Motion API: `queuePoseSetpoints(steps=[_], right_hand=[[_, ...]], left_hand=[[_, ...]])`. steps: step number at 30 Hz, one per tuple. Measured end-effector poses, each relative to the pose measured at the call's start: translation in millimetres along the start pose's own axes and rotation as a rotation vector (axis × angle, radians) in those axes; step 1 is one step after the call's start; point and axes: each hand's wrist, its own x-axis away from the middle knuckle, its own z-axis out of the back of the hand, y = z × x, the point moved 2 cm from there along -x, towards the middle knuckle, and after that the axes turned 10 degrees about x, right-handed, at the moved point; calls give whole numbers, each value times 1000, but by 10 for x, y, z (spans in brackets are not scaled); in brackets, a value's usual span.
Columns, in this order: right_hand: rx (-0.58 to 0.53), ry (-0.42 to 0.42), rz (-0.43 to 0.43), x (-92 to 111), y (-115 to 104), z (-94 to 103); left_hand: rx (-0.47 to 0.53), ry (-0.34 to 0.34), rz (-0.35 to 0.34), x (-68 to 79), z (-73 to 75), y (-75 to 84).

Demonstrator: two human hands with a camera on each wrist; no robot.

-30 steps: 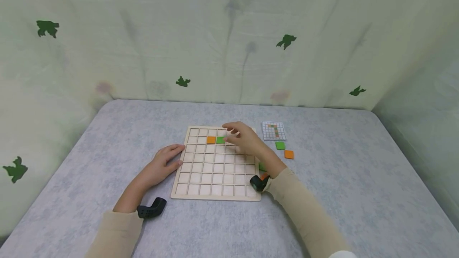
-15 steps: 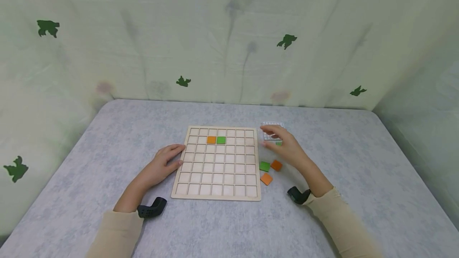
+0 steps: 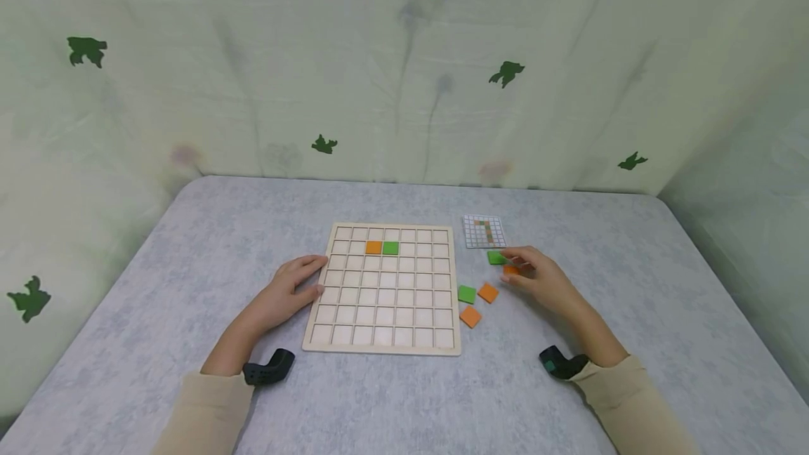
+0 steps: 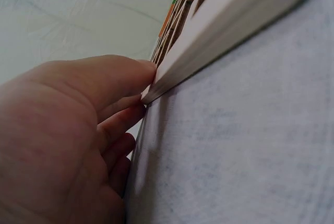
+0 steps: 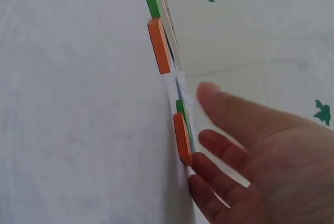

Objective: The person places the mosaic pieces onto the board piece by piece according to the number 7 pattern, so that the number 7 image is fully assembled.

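This looks like a small screened-off booth set up for recording, perhaps in a lab; the kind of building around it cannot be told. A pale, wrinkled sheet (image 3: 354,55) hangs from 10 round to 2 o'clock, bearing faint flowers (image 3: 444,83) and dark green bird-like shapes (image 3: 506,73), and it closes the sides at 9 and 3. It meets a mottled grey-blue table (image 3: 607,265) with rounded far corners. Black gadgets (image 3: 268,368) sit at both wrists, near 7 and 5 o'clock.

Backdrop (image 3: 379,55): soft light, shaded toward 3 o'clock
Left hand (image 4: 57,130): dim close-up
Right hand (image 5: 276,156): brighter close-up, slightly soft
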Motion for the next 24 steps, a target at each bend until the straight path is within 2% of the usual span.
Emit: queuePoseSetpoints(steps=[8,14,18,24], right_hand=[[117,-26,10,42,41,36],[126,-37,-4,38,-12,52],[105,-34,12,-5,-131,66],[72,19,127,-162,-410,67]], left_hand=[[4,-1,-1,-3,-10,11],[-7,-1,-7,1,-9,11],[-18,-1,-1,4,-7,6],[-6,-2,15,4,-5,17]])
